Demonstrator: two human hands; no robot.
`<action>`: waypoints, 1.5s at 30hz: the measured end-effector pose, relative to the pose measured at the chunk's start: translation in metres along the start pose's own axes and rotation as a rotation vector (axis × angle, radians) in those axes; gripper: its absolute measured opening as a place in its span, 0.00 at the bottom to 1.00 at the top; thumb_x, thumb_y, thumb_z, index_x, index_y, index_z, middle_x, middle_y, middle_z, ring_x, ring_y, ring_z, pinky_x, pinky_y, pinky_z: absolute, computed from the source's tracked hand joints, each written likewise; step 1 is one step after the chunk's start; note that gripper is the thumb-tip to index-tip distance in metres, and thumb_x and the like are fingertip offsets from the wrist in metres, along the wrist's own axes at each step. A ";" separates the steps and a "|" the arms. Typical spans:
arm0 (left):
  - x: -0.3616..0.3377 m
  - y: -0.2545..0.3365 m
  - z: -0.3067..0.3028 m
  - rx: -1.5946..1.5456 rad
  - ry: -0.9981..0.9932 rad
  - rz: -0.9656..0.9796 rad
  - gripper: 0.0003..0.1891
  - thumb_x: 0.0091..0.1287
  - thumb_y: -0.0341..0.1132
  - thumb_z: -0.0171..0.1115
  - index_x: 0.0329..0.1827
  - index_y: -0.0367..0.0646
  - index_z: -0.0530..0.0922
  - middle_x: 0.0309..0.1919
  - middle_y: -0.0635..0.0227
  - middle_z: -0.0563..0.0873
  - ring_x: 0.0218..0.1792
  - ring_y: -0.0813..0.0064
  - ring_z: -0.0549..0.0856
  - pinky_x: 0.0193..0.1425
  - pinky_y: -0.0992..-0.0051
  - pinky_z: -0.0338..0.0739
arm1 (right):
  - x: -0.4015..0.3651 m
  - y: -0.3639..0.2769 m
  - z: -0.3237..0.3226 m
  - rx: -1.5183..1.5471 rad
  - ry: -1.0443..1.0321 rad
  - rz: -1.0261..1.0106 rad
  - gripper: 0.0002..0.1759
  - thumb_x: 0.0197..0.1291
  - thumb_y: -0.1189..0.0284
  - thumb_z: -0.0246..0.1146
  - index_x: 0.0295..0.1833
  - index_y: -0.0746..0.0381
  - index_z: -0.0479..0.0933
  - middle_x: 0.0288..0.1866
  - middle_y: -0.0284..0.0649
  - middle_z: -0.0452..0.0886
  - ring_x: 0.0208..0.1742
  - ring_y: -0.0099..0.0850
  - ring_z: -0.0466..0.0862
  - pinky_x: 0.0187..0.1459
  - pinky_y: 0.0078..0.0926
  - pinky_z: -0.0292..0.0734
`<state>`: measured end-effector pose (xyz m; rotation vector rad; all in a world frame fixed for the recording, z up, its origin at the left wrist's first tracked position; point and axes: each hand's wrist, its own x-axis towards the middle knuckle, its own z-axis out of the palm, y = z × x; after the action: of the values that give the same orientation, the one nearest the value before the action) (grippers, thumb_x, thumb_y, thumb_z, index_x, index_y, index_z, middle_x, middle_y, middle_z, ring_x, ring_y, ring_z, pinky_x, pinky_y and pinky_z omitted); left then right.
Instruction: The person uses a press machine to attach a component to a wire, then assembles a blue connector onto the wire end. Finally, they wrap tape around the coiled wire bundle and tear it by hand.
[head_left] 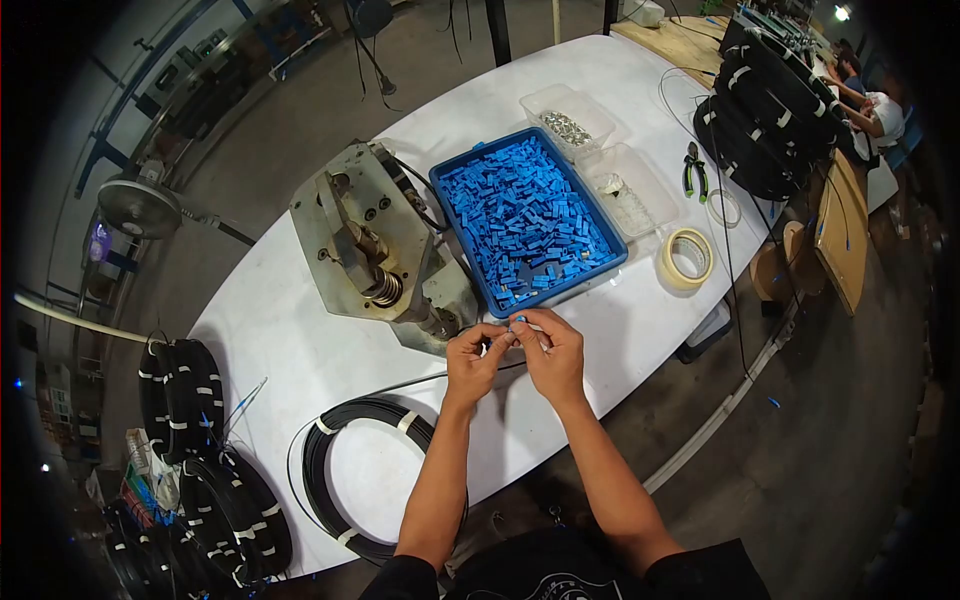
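Observation:
My right hand (553, 352) pinches a small blue connector (519, 321) between thumb and fingertips, just in front of a blue tray (462, 250). Touching it from the left is my left hand (474, 362), its fingers closed on what looks like the black cable; the grip itself is partly hidden. That cable runs from a black cable coil (318, 470) on the table and passes behind the left hand. Many loose blue connectors (530, 210) fill the tray. Left of the tray stands a metal press (365, 255) with a spring and lever.
Clear plastic boxes (640, 205) with small parts stand behind the tray. Right of them lie pliers (694, 172) and a tape roll (686, 259). Stacked black coils (765, 120) are at the far right, more coils (181, 400) at left. A person (880, 115) sits in the background.

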<state>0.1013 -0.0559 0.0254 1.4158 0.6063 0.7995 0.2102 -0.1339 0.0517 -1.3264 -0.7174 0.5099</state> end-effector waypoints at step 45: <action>0.001 -0.001 0.005 0.193 0.043 0.133 0.05 0.67 0.25 0.66 0.43 0.34 0.86 0.33 0.65 0.89 0.34 0.80 0.85 0.42 0.79 0.77 | 0.017 -0.011 -0.028 -0.219 -0.255 -0.169 0.08 0.62 0.85 0.62 0.46 0.69 0.81 0.37 0.45 0.85 0.33 0.32 0.86 0.31 0.24 0.81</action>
<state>0.1063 -0.0583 0.0251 1.6322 0.6404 0.8969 0.2416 -0.1432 0.0629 -1.4015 -1.1119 0.4781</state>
